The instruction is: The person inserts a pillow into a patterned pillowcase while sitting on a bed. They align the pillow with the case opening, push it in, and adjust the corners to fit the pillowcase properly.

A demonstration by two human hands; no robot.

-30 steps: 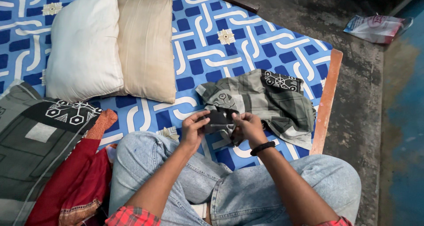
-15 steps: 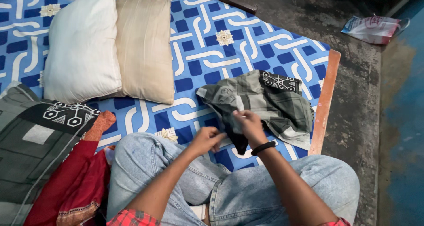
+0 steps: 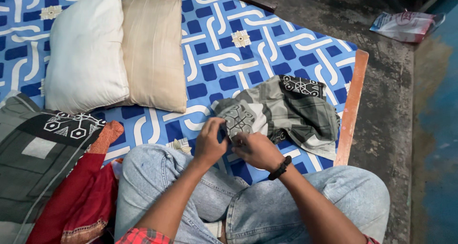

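Note:
A grey-green patterned cloth, like a pillow cover, lies crumpled on the blue and white bed sheet in front of my knees. My left hand pinches its near edge, fingers closed on the fabric. Close beside it, my right hand, with a black band at the wrist, grips the same edge. The two hands nearly touch. Both forearms reach out over my legs in light blue jeans.
A white pillow and a beige pillow lie side by side at upper left. A grey patterned cover and red cloth lie at left. The wooden bed edge borders a dark floor with a plastic bag.
My left hand let go of the cloth, dropped toward my knee, then came back up. Both hands now grip the cloth's near edge close together.

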